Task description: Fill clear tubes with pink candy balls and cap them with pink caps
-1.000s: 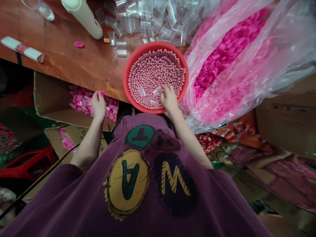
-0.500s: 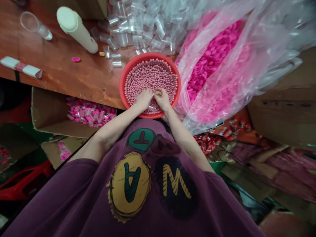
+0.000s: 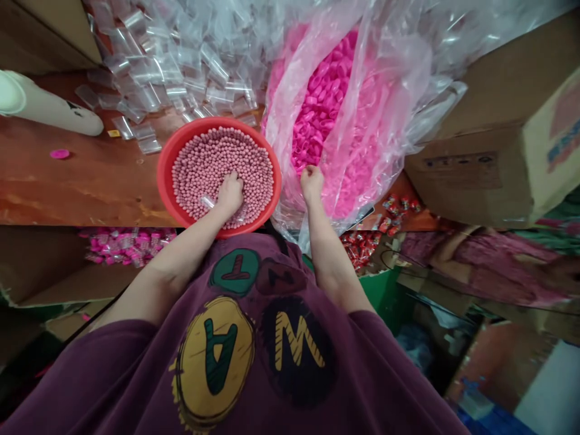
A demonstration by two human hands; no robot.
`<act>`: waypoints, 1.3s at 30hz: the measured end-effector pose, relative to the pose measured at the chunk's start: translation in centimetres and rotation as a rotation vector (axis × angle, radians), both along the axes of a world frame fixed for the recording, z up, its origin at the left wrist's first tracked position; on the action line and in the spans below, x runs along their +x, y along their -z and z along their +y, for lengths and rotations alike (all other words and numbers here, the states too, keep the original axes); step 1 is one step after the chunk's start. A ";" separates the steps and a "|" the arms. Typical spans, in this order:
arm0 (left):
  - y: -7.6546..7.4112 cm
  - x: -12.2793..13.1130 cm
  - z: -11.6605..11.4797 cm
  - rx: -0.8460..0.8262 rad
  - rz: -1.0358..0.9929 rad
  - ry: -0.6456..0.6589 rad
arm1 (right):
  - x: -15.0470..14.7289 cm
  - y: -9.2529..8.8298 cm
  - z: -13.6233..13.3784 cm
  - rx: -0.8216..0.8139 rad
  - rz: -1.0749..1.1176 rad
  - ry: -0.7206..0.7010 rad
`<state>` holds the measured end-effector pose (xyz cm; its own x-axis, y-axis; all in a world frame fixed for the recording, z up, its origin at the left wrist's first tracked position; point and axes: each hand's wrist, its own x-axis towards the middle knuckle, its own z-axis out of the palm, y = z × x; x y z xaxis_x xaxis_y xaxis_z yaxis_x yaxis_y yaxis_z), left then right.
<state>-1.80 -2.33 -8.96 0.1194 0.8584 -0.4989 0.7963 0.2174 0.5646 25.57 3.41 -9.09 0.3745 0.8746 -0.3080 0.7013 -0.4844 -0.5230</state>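
Down among the pink beads (image 3: pixel 217 148) went the left hand's fingers! The left hand (image 3: pixel 231 192) was bunched inside the red bowl (image 3: pixel 164 166), and from where I stood I couldn't tell whether it gripped anything. A clear cup (image 3: pixel 207 202) lay on the beads, just beside it. And over on the right, the right hand (image 3: pixel 312 181), fingers curled in narrow, was at the plastic bag (image 3: pixel 280 127), right by the pink caps (image 3: pixel 333 78); whether it pinched one, I couldn't tell. Bowl and bag sat side by side on the table (image 3: pixel 90 187).
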 end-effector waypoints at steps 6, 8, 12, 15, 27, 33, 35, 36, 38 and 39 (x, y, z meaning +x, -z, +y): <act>0.0 -2.3 0.1 -0.031 -0.153 -0.061 | 0.4 2.3 2.8 -0.149 -0.068 -0.106; -1.2 -3.4 -0.3 0.020 -0.238 -0.112 | 1.2 2.4 2.4 -0.073 -0.016 -0.083; -3.8 -4.0 -1.1 -0.037 -0.615 -0.270 | 2.6 1.4 0.4 0.236 0.088 -0.032; -5.1 -3.7 -1.7 -0.131 -0.930 -0.409 | 1.1 -0.1 -1.4 0.360 0.319 -0.004; -8.7 -3.9 -3.2 -0.421 -1.312 -0.633 | -11.4 -4.9 -5.1 0.220 0.702 -0.473; -8.7 -3.8 -3.7 -0.424 -1.300 -0.628 | -12.2 -7.8 -6.0 0.228 0.653 -0.578; -8.7 -3.7 -3.8 -0.413 -1.283 -0.604 | -12.6 -8.4 -6.0 0.210 0.686 -0.592; -8.8 -3.7 -3.9 -0.404 -1.275 -0.601 | -12.7 -8.7 -5.9 0.208 0.688 -0.603; -9.1 -3.7 -4.1 -0.374 -1.263 -0.615 | -12.9 -9.1 -5.9 0.226 0.665 -0.617; -9.3 -3.8 -4.2 -0.361 -1.258 -0.622 | -12.9 -9.3 -5.9 0.233 0.654 -0.617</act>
<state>-5.64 -6.49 0.35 0.2954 0.7860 -0.5431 -0.4511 0.6159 0.6459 12.66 -2.44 0.25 -0.3636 0.9277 -0.0851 0.3311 0.0433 -0.9426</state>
